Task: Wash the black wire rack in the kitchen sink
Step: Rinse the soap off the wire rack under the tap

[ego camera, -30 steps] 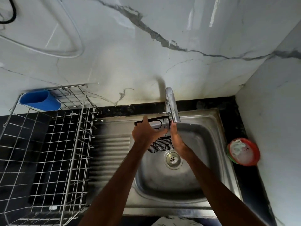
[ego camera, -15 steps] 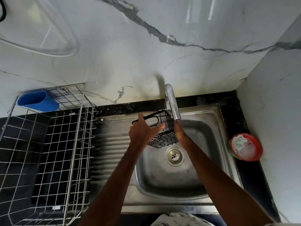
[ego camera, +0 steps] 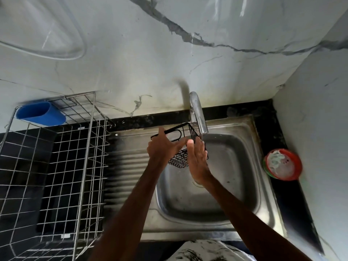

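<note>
black wire rack (ego camera: 178, 160) | small basket, tilted | above steel sink basin (ego camera: 235, 166) | wetness unclear

Home kitchen: steel sink (ego camera: 259, 187), faucet (ego camera: 197, 113), dish rack (ego camera: 82, 147).

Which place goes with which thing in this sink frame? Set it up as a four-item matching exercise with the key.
Things
1. black wire rack
2. blue cup
3. red bowl
4. faucet

Places
A. on the dark counter, right of the sink
B. between the left hand and right hand, over the basin
C. at the back left corner of the silver dish rack
D. at the sink's back edge, spout over the basin

Pairs: 1-B, 2-C, 3-A, 4-D
</note>
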Motion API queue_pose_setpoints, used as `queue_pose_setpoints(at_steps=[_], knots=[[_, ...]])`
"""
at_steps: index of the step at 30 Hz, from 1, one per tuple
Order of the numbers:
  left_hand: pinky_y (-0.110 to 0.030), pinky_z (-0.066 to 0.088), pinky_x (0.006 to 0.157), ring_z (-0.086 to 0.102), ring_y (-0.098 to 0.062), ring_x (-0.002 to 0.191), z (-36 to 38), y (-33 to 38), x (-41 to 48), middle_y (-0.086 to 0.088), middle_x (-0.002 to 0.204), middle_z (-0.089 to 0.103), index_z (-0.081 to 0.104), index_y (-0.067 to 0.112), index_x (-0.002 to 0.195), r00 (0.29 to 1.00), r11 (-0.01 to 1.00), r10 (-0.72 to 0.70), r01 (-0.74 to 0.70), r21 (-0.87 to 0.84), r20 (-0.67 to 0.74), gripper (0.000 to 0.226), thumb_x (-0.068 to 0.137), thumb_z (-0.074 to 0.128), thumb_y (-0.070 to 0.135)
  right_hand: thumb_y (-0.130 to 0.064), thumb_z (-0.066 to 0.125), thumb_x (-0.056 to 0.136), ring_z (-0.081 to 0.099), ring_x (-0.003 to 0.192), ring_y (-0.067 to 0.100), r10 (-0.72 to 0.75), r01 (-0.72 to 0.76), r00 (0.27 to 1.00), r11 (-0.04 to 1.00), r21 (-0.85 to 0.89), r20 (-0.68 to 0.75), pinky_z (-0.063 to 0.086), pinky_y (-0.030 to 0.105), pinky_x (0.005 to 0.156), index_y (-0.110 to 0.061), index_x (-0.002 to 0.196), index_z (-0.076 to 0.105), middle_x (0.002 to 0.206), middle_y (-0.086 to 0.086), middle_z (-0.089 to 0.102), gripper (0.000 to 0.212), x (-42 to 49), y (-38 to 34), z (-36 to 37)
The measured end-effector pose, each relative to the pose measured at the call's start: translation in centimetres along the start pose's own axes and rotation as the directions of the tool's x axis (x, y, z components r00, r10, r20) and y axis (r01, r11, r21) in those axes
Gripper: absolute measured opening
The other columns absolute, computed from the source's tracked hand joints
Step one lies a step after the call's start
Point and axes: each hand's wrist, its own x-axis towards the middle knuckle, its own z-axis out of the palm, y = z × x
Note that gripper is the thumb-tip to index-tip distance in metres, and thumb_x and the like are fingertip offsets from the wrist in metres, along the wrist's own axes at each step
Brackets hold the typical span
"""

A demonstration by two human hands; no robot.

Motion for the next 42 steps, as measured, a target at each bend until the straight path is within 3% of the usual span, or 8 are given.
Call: queue_pose_setpoints(at_steps=[4, 12, 17, 20, 25, 33, 39, 42], knots=[[-0.049, 0.053, 0.100, 0.064, -0.030, 0.117, -0.2, -0.5, -0.2, -0.004, 0.129, 0.067, 0.049, 0.025, 0.134, 1.000, 1.000, -0.025, 0.025, 0.003, -0.010, 0.104, 0.055, 0.064, 0.091, -0.061, 0.010, 0.103, 0.013, 0.153, 0.025, 0.190, -0.193, 0.981, 0.946, 0.260, 0.037, 0.011, 0.035, 0.120, -0.016, 0.159, 0.018, 0.167, 0.012, 0.014, 0.072, 3.0, 2.2, -1.0], [-0.047, 0.054, 0.097, 0.066, -0.032, 0.111, -0.9, -1.6, -0.7, -0.006, 0.121, 0.069, 0.051, 0.026, 0.128, 0.998, 0.999, -0.043, 0.042, -0.022, -0.034, 0.091, 0.060, 0.065, 0.085, -0.065, 0.019, 0.102, 0.033, 0.145, 0.032, 0.371, -0.401, 0.910, 0.899, 0.175, 0.183, 0.030, 0.040, 0.115, -0.013, 0.154, 0.032, 0.152, 0.008, 0.038, 0.075, 8.0, 2.4, -2.3], [-0.045, 0.056, 0.095, 0.067, -0.029, 0.109, -0.7, -2.6, -0.6, -0.006, 0.120, 0.070, 0.053, 0.026, 0.128, 0.996, 0.992, -0.088, 0.086, -0.095, -0.017, 0.087, 0.065, 0.065, 0.085, -0.044, 0.016, 0.108, 0.000, 0.154, 0.031, 0.040, -0.018, 0.984, 0.992, -0.127, 0.172, 0.002, 0.047, 0.125, -0.012, 0.160, 0.012, 0.167, 0.014, 0.003, 0.061, 4.8, -2.0, -0.4], [-0.041, 0.057, 0.093, 0.066, -0.026, 0.107, -1.0, -3.2, -0.6, -0.005, 0.121, 0.068, 0.053, 0.028, 0.126, 0.995, 0.988, -0.096, 0.097, -0.117, 0.021, 0.084, 0.066, 0.067, 0.084, -0.046, 0.011, 0.106, -0.004, 0.155, 0.027, 0.010, 0.016, 0.984, 0.989, -0.148, 0.178, -0.002, 0.040, 0.125, -0.014, 0.160, 0.012, 0.168, 0.010, -0.001, 0.063, 4.0, 0.2, -0.4], [-0.039, 0.057, 0.089, 0.065, -0.022, 0.104, -1.7, -4.1, -0.8, 0.003, 0.114, 0.063, 0.054, 0.030, 0.127, 0.995, 0.986, -0.078, 0.085, -0.144, 0.054, 0.083, 0.065, 0.070, 0.083, -0.081, 0.023, 0.092, 0.032, 0.146, 0.029, 0.235, -0.270, 0.951, 0.949, 0.164, 0.202, 0.028, 0.052, 0.119, -0.026, 0.152, 0.037, 0.158, 0.011, 0.036, 0.082, 6.1, 5.5, -2.8], [-0.036, 0.058, 0.071, 0.062, -0.022, 0.108, -2.3, -7.0, -0.8, -0.003, 0.129, 0.058, 0.055, 0.025, 0.129, 0.978, 0.935, -0.129, 0.176, -0.309, 0.165, 0.104, 0.056, 0.055, 0.098, -0.075, 0.054, 0.085, 0.055, 0.117, 0.032, 0.378, -0.450, 0.886, 0.841, 0.301, 0.268, 0.054, 0.046, 0.088, -0.023, 0.141, 0.049, 0.137, 0.014, 0.054, 0.077, 7.1, 5.7, -5.8], [-0.029, 0.055, 0.043, 0.055, -0.033, 0.110, -2.3, -8.4, -0.8, -0.018, 0.154, 0.038, 0.046, 0.026, 0.146, 0.910, 0.842, -0.227, 0.363, -0.400, 0.348, 0.068, 0.097, 0.040, 0.072, -0.021, 0.071, 0.090, 0.069, 0.100, 0.030, 0.374, -0.400, 0.900, 0.912, 0.085, 0.225, 0.061, 0.044, 0.080, -0.006, 0.108, 0.067, 0.111, 0.018, 0.071, 0.024, 7.2, 4.7, -7.4], [-0.043, 0.058, 0.069, 0.054, -0.045, 0.124, -1.5, -9.2, -0.7, -0.023, 0.156, 0.038, 0.042, 0.027, 0.151, 0.873, 0.811, -0.282, 0.439, -0.387, 0.398, 0.071, 0.098, 0.035, 0.073, -0.015, 0.065, 0.088, 0.067, 0.079, 0.023, 0.370, -0.368, 0.927, 0.929, -0.042, 0.052, 0.061, 0.039, 0.078, -0.004, 0.102, 0.067, 0.093, 0.012, 0.070, 0.018, 6.8, 3.8, -7.1]])
